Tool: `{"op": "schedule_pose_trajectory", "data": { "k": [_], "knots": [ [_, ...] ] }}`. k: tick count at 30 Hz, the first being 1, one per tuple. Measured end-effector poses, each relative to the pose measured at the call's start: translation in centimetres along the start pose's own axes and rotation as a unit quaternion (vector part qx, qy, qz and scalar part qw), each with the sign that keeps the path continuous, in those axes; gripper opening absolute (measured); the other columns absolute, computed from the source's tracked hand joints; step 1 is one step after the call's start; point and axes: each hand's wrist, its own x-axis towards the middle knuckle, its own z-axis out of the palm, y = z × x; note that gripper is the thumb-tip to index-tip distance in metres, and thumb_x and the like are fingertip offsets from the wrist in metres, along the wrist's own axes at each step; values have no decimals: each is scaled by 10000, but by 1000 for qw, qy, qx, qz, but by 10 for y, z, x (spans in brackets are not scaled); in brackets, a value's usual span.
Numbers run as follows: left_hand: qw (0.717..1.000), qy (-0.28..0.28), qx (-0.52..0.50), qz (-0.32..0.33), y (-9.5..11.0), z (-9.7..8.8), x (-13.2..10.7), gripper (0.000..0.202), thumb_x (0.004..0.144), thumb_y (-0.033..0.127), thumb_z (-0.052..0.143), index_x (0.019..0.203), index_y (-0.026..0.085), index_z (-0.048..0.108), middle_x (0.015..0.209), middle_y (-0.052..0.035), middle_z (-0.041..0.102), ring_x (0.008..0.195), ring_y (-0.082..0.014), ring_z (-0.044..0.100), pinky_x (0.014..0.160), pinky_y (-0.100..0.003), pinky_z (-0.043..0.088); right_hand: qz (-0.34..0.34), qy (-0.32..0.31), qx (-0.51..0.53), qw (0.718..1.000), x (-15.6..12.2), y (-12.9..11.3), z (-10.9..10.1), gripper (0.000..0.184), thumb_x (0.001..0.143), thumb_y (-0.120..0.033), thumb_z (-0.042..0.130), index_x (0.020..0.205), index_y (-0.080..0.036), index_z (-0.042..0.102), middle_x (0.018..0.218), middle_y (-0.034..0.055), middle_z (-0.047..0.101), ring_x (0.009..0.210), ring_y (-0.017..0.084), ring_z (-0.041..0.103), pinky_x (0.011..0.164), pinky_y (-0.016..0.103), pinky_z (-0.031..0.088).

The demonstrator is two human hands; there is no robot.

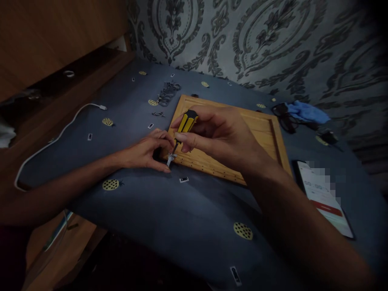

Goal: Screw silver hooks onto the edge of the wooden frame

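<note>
My right hand [224, 135] is closed round a yellow and black screwdriver [187, 122], which tilts with its shaft pointing down. The shaft meets a small silvery metal fitting [170, 158] at the near left corner of a framed wooden panel [209, 163]. My left hand [150, 151] curls at the same corner, thumb and fingers pinching about the fitting. The exact contact of its fingertips is partly hidden. Small dark holes run along the panel's near edge. The panel lies flat on a blue-grey patterned cloth [169, 210].
Grey metal pieces [166, 93] lie heaped behind the panel's left side, with several screws [159, 114] nearer. A white cable [60, 131] runs along the left. Dark glasses [285, 117], a blue cloth [307, 112] and a phone [321, 194] lie at right. A patterned wall stands behind.
</note>
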Motion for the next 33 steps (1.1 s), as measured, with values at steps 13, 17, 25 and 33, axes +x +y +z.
{"op": "schedule_pose_trajectory", "data": {
  "k": [13, 17, 25, 33],
  "knots": [
    [1000, -9, -6, -19, 4, -2, 0, 475, 768, 615, 821, 984, 212, 696, 1180, -62, 640, 1171, -278, 517, 1044, -421, 422, -4, -12, -9, 1000, 0, -3, -7, 285, 892, -471, 784, 909, -213, 663, 869, -9, 700, 696, 125, 708, 640, 252, 640],
    [1000, -14, -9, -18, 5, -3, 0, 454, 765, 593, 835, 957, 209, 689, 1163, -62, 644, 1147, -270, 524, 1044, -415, 421, -2, 43, -35, 998, 0, 2, -2, 329, 831, -499, 837, 816, -235, 643, 822, -20, 671, 633, 122, 670, 563, 255, 625],
    [1000, -19, -6, -20, 3, -3, 0, 473, 763, 611, 829, 908, 197, 653, 1219, -79, 615, 1207, -288, 500, 1090, -444, 387, -36, 126, -54, 990, 0, 2, 1, 332, 869, -525, 790, 864, -248, 607, 792, -30, 647, 653, 129, 665, 590, 263, 608],
    [999, -18, -14, -27, 5, -3, 1, 468, 775, 618, 820, 926, 202, 669, 1178, -68, 624, 1169, -275, 498, 1041, -408, 416, -18, 110, -66, 992, -1, 7, 1, 371, 856, -590, 776, 860, -256, 614, 794, -12, 618, 650, 153, 657, 549, 297, 612]
  ]
}}
